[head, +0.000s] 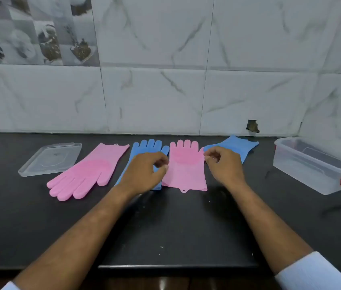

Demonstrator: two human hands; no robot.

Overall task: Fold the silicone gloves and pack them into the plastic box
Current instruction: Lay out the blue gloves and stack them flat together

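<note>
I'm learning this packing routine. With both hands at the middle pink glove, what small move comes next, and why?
Probably pinch the middle pink glove at its side edges and fold it over. The left hand and right hand flank it, it lies flat, and the plastic box stands open.

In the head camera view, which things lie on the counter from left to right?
Clear lid → pink glove with fingers toward the camera → blue glove → pink glove with fingers toward the wall → second blue glove → plastic box.

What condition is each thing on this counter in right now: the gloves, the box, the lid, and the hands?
Left pink glove: flat, unfolded.
Middle blue glove: flat, partly under left hand.
Middle pink glove: flat, unfolded.
Right blue glove: unfolded.
Plastic box: open, no gloves inside.
Lid: off.
Right hand: curled, grip unclear.
</note>
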